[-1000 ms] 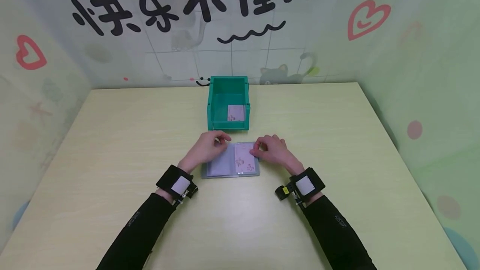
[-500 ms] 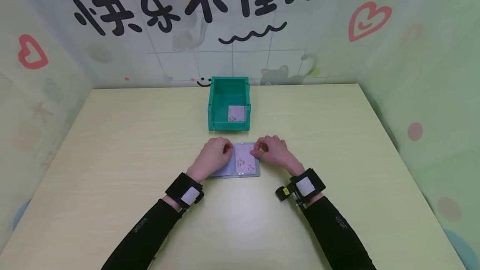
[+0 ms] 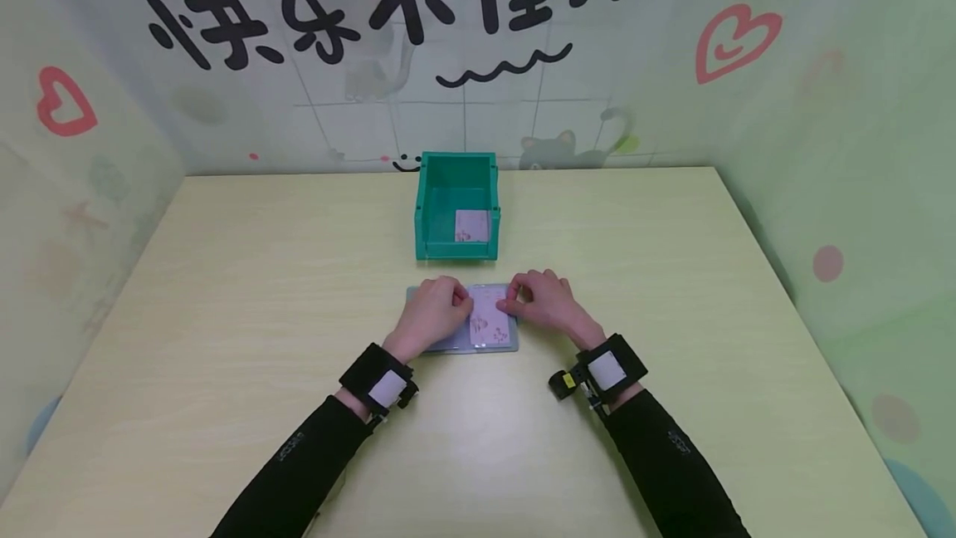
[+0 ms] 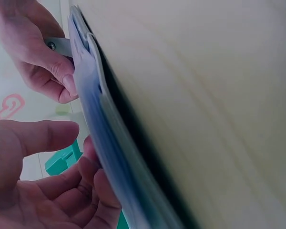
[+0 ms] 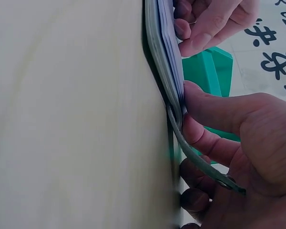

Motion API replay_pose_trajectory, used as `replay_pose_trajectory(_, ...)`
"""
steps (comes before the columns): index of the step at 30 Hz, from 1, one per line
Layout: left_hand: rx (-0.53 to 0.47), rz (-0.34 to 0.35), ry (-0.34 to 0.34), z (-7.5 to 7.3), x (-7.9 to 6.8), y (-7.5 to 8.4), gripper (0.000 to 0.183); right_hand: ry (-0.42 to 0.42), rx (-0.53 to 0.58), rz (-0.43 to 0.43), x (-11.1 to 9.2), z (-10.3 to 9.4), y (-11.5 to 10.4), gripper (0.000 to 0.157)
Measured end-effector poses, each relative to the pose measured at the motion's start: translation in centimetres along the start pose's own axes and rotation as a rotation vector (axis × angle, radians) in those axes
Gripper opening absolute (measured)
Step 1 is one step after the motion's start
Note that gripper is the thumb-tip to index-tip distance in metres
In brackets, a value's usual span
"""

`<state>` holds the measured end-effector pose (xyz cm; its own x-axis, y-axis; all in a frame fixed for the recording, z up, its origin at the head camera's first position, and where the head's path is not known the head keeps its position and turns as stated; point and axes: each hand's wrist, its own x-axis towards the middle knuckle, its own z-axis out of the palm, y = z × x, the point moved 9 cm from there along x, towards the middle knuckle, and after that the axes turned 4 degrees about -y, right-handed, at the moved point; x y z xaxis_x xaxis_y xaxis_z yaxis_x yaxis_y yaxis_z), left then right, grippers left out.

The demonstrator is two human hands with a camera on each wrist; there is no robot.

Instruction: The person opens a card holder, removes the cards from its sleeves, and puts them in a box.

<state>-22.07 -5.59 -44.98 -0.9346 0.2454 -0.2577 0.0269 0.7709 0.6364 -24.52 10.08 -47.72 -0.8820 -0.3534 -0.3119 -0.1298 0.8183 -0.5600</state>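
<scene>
A small card album [image 3: 489, 348] with clear sleeves lies spread on the table, a pink card [image 3: 489, 322] with a printed pattern showing on its right page. My right hand [image 3: 548, 301] pinches that page side at its right edge, thumb on top and index finger below in the right wrist view. A strap [image 5: 205, 167] with a snap hangs off the cover there. Over the left page, my left hand [image 3: 433, 312] has its fingertips at the card's left edge. The left wrist view shows a gap between its thumb [image 4: 57, 136] and fingers, which touch the pages.
Just behind the album stands a green bin [image 3: 456, 251] with another pink card [image 3: 472, 226] inside. Printed walls [image 3: 299, 123] enclose the pale wooden table [image 3: 261, 272] at the back and sides.
My left hand has moved right and slightly toward me, from the left page's upper part to the card's left edge. My right hand stays on the album's right edge.
</scene>
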Motion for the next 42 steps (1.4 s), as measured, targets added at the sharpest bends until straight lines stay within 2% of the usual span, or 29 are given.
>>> replay_pose_trajectory(8,-0.046,-0.02,-0.023,0.03,0.03,-0.38,0.023,-0.013,-0.012,0.011,0.04,0.04,-0.2,0.025)
replay_pose_trajectory(14,-0.041,-0.042,-0.042,0.15,0.09,-0.53,0.025,-0.03,-0.015,0.028,0.09,0.12,-0.1,0.026)
replay_pose_trajectory(23,-0.044,-0.069,-0.119,0.6,0.21,-0.77,0.025,-0.043,-0.014,0.037,0.16,0.19,-0.03,0.026)
replay_pose_trajectory(27,-0.03,-0.063,-0.145,0.74,0.28,-0.8,0.026,-0.044,-0.02,0.028,0.2,0.13,-0.14,0.026)
replay_pose_trajectory(35,-0.005,-0.058,-0.155,0.84,0.51,-0.89,0.03,-0.035,-0.027,0.01,0.24,-0.16,-0.45,0.025)
replay_pose_trajectory(42,-0.042,-0.048,-0.179,0.96,0.54,-1.02,0.036,-0.035,-0.036,0.004,0.23,-0.16,-0.36,0.025)
